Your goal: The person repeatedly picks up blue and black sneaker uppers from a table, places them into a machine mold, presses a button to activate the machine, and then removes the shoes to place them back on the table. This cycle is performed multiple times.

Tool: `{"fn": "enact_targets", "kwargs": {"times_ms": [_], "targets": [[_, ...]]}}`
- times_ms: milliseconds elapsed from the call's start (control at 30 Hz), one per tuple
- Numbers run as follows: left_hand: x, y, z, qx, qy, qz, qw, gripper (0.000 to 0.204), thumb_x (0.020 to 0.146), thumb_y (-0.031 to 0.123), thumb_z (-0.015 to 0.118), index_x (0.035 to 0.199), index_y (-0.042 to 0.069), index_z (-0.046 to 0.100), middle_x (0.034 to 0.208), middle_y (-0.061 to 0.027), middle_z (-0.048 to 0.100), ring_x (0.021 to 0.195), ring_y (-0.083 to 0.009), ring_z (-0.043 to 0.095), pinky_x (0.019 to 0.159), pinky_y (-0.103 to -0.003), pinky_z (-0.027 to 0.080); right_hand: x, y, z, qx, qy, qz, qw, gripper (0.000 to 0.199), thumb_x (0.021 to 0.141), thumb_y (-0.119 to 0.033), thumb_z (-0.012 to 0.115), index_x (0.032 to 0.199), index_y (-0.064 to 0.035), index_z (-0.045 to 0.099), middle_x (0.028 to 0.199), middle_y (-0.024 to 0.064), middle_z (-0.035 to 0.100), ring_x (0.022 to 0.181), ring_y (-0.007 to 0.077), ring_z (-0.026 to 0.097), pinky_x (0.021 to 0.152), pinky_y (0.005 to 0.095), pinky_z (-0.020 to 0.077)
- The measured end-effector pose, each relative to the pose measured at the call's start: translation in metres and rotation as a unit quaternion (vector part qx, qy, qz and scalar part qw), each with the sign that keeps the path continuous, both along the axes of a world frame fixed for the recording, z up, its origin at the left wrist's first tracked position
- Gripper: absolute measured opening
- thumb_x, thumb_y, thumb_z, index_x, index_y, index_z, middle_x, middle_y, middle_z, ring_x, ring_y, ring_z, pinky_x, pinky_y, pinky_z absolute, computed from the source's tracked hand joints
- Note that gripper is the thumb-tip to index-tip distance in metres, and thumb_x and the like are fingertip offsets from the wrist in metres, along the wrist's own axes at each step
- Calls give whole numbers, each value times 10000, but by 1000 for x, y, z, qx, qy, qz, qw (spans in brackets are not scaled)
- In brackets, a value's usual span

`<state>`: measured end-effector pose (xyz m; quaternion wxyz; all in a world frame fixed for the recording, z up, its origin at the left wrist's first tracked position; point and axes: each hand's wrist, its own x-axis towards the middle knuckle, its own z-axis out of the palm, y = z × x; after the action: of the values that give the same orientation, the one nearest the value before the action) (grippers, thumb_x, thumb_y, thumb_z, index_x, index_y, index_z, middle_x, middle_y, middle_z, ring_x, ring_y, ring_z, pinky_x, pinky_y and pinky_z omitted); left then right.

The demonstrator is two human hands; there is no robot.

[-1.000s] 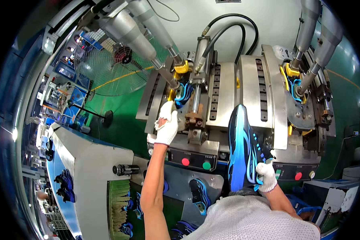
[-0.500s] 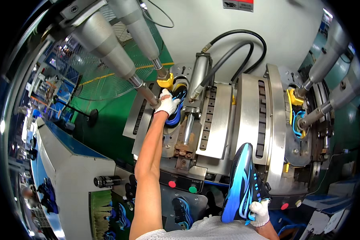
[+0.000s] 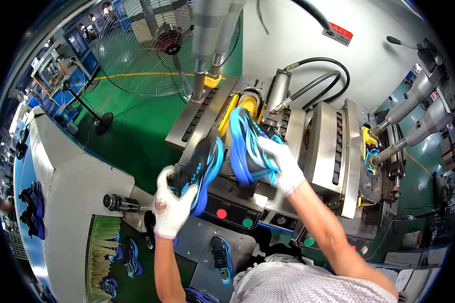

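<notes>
My left hand (image 3: 172, 206), in a white glove with a brownish stain, is closed round the heel end of a black sneaker (image 3: 203, 164) with a blue sole edge. Just right of it, my right hand (image 3: 283, 164), also gloved in white, grips a second sneaker (image 3: 245, 151), black with a blue and turquoise sole. That shoe is raised in front of the left press station, whose yellow-lined mould (image 3: 248, 103) shows behind it. Both shoes are clear of the machine bed, toes pointing away from me. At the right station, a blue-trimmed shoe (image 3: 372, 154) sits under metal press rods (image 3: 407, 144).
A control panel with a red button (image 3: 221, 213) and a green button (image 3: 247, 222) runs along the near edge. Another sneaker (image 3: 221, 258) lies on a grey metal plate below. Left are a conveyor machine with green bristle strips (image 3: 100, 252) and a wire-caged fan (image 3: 151, 50).
My left hand has pulled a sneaker out of the left station and back toward me. The right hand has carried its sneaker up and leftward. The left press rods now stand higher, and the view has shifted left.
</notes>
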<state>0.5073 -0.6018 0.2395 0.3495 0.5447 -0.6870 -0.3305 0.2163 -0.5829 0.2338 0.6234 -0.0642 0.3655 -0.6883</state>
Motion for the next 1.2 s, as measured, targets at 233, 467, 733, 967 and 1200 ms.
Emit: {"fn": "enact_targets", "kwargs": {"times_ms": [233, 467, 733, 967, 1200], "targets": [[125, 148, -99, 150, -171, 111, 968, 683, 730, 256, 871, 1287, 36, 542, 1093, -204, 694, 996, -392, 678, 896, -455, 517, -14, -233, -122, 246, 554, -64, 793, 246, 848, -84, 658, 1077, -10, 708, 1005, 153, 746, 923, 283, 716, 798, 415, 567], [126, 261, -213, 253, -196, 252, 913, 727, 722, 224, 857, 1343, 54, 521, 1105, -184, 696, 1006, -368, 679, 932, -432, 491, -70, -287, -170, 275, 726, 103, 622, 282, 835, -238, 619, 1009, -36, 711, 1007, 161, 742, 949, 326, 709, 835, 420, 545], [84, 329, -268, 250, -92, 383, 885, 946, 702, 56, 844, 1503, 15, 342, 1272, -186, 633, 1126, -343, 652, 1010, -427, 474, -25, -265, -170, 291, 753, -5, 590, 357, 774, -210, 650, 1057, -15, 750, 1106, 220, 729, 1082, 339, 711, 946, 381, 560], [111, 318, -280, 234, -258, 301, 888, 839, 737, 394, 858, 1428, 129, 462, 1038, -168, 744, 909, -364, 719, 864, -451, 536, -83, -260, -161, 126, 723, 264, 626, 588, 868, -511, 695, 1095, 30, 737, 1087, 144, 743, 973, 229, 676, 866, 401, 502], [126, 321, -276, 222, -14, 298, 928, 646, 810, 419, 819, 1302, 71, 585, 1077, -122, 750, 979, -310, 729, 883, -383, 544, 114, 43, -69, -192, 663, 113, 714, 763, 951, -152, 695, 1580, 9, 295, 1574, 241, 399, 1441, 269, 428, 1168, 391, 361]]}}
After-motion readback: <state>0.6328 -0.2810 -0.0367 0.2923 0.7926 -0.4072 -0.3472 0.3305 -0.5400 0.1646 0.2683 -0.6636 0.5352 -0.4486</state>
